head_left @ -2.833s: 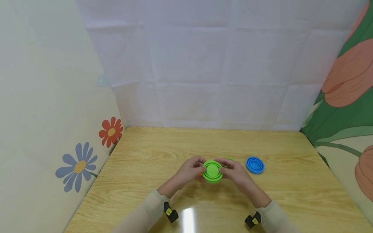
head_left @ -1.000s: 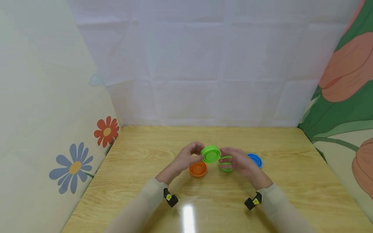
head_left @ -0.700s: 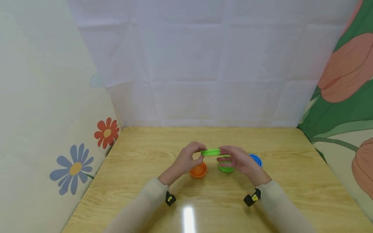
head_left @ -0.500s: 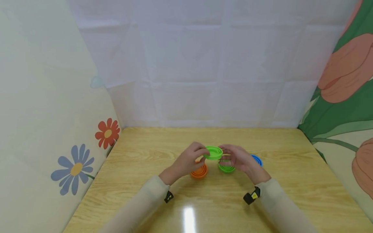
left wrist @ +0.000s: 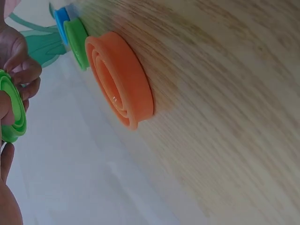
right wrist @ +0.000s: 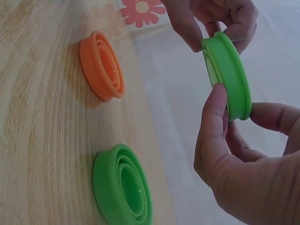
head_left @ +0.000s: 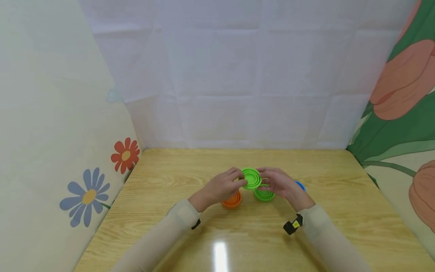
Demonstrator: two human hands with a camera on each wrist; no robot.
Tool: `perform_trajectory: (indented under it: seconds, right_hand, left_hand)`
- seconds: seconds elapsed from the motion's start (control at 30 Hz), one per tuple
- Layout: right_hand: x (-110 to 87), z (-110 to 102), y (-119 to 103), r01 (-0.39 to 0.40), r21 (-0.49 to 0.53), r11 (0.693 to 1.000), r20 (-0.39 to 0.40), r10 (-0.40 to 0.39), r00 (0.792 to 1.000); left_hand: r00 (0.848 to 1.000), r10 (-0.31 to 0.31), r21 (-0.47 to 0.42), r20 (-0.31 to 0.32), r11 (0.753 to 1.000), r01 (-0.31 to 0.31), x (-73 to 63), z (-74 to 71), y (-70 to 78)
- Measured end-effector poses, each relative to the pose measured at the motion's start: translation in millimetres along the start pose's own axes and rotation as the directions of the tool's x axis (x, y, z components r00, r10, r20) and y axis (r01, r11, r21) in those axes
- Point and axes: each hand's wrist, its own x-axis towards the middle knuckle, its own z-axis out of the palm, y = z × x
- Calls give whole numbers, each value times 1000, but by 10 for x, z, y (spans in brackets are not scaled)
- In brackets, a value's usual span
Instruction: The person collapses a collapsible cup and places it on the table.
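A lime green collapsible cup [head_left: 252, 177], folded flat into rings, is held up above the table, its ringed inside facing the head camera. My left hand [head_left: 221, 187] pinches its left rim between thumb and fingers. From the right, my right hand [head_left: 281, 184] holds the opposite edge, with fingertips on both sides of the cup in the right wrist view. Below on the table lie a folded orange cup [left wrist: 121, 79], near the left hand, and a darker green one [right wrist: 123, 185], under the right fingers. The right hand mostly covers a blue cup [head_left: 300, 185].
The wooden table [head_left: 170, 170] ends at a white cloth backdrop [head_left: 217, 75]. Flower-patterned panels stand at the left [head_left: 44, 113] and right [head_left: 401, 124]. Each wrist carries a small black camera, such as the right wrist camera [head_left: 292, 225].
The lime green cup has turned from base-up to showing its inside, and has moved farther forward. The left hand has rolled over with it. The orange and darker green cups have come into view.
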Motion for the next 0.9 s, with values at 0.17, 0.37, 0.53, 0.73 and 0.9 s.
perform_trajectory:
  seconds: [0.17, 0.37, 0.53, 0.73, 0.9]
  right_hand:
    - [36, -37, 1, -2, -35, 999, 18, 3, 1000]
    - [72, -48, -6, 13, -51, 999, 27, -11, 1000]
    - [127, -48, -10, 19, -46, 999, 22, -18, 1000]
    - [202, -48, -23, -2, -58, 998, -21, 1, 1000]
    - [311, -59, -45, -29, -59, 998, -64, 25, 998]
  left_hand:
    - [999, 29, 22, 14, 999, -29, 2, 17, -24]
    - [999, -11, 18, 34, 1000, 10, -12, 47, -84]
    - [981, -165, -67, 97, 983, 172, -72, 60, -175]
    - [850, -437, -328, 292, 790, 519, -124, 81, -244]
    - [657, -594, -573, 464, 365, 734, -105, 179, -301]
